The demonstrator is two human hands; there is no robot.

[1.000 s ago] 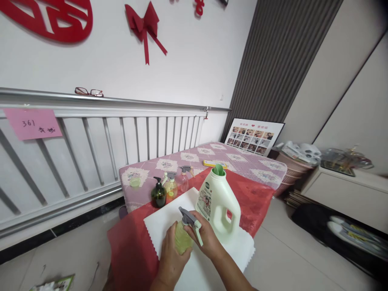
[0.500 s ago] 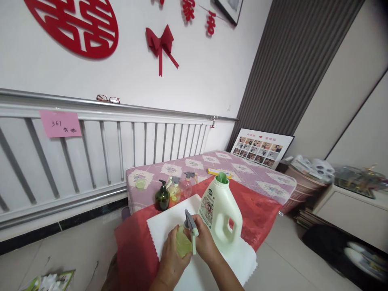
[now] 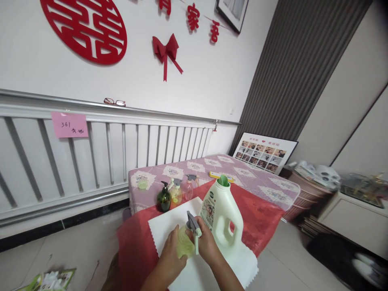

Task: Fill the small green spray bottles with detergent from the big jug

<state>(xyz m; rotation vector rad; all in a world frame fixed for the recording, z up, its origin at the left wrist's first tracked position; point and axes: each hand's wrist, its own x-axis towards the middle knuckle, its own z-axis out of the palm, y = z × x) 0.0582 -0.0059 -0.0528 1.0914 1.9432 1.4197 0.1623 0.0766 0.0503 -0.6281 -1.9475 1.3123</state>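
Note:
A clear spray bottle (image 3: 185,243) of pale yellow-green liquid stands upright over a white scalloped mat (image 3: 160,226). Wrapped around its left side is my left hand (image 3: 172,252). My right hand (image 3: 206,242) grips the grey trigger spray head (image 3: 193,223) at its neck. Just right of my hands a large pale green jug (image 3: 222,226) with a handle stands uncapped, a green spout (image 3: 223,179) showing in its mouth. Behind the mat are a dark green pump bottle (image 3: 164,199), a yellowish spray bottle (image 3: 176,194) and a clear spray bottle (image 3: 188,189).
The mat lies on a red cloth (image 3: 136,238) over a table with a purple floral cover (image 3: 169,171). A small green cap (image 3: 142,184) and a yellow box (image 3: 220,176) lie there. Beyond are a radiator (image 3: 130,147), a photo board (image 3: 263,151) and a pink basket (image 3: 298,192).
The view has shifted slightly, so the scene sits a little lower and further right. Both hands keep their hold, and the spray head has turned slightly.

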